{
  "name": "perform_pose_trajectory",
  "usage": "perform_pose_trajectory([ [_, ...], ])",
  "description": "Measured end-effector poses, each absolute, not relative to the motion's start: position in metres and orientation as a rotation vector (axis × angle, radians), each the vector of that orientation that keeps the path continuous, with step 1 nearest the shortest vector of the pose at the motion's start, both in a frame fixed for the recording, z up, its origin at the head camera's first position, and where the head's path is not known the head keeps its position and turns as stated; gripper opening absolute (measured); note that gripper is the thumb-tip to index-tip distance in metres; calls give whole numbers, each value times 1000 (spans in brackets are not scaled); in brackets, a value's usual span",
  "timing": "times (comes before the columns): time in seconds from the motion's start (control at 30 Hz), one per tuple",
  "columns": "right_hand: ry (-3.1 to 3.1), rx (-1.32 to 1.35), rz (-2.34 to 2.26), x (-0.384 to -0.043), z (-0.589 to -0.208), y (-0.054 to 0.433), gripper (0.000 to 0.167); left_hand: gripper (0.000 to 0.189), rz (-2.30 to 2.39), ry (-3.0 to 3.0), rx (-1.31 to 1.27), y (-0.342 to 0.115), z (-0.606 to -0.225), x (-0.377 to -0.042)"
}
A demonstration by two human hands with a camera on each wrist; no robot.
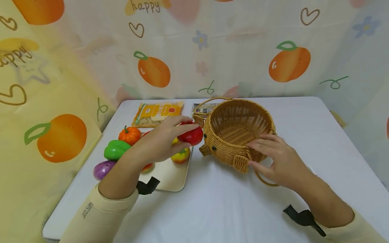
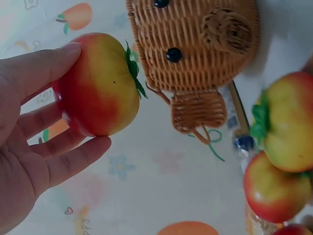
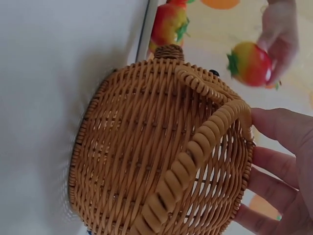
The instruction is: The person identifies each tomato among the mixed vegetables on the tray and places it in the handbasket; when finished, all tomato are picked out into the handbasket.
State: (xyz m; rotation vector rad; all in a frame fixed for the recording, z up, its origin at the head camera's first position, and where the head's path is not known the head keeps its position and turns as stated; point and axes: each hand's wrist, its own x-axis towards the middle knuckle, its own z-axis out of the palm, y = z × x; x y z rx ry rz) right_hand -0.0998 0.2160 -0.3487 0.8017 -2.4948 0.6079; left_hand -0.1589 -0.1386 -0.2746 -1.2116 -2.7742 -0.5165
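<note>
1. Head view has the left hand [image 1: 168, 140] nearest the matter: its thumb and fingers grasp a red-and-yellow toy fruit [image 1: 193, 135], held up off the table. It looks roundish to me, no clear long axis; the left wrist view shows its leafy green cap facing away from the palm.
2. Right hand [image 1: 278, 157], well apart from that fruit, spreads loosely at the opposite side of the basket, its fingers touching the rim, not clenched.
3. Between the hands sits the animal-faced wicker basket [image 1: 226, 152], mouth upward. Its mouth lies to the right of the left fingers, with the fruit just outside the rim; I judge this sideways gap the relation that matters.
4. Left of the basket, a cream tray [image 1: 173, 179] bears more toy fruit.
5. Farther back lies a yellow food packet [image 1: 158, 113].
</note>
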Motion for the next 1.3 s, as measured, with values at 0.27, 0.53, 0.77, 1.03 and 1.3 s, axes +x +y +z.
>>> perform_pose_trajectory([
  [0.27,-2435,855,616,-99,-351,214,44,54,-561,-2721,-1280,-107,-262,-173],
  [0.53,-2383,883,622,-104,-350,212,62,56,-604,-2795,-1233,-85,-258,-192],
  [0.77,-2433,849,605,-103,-349,214,44,55,-609,-2797,-1303,-62,-269,-205],
  [1.03,-2460,806,605,-98,-354,218,46,52,-476,-2825,-1395,-38,-283,-211],
  [1.3,-2386,799,599,-99,-357,216,64,52,-394,-2878,-1379,-32,-289,-213],
])
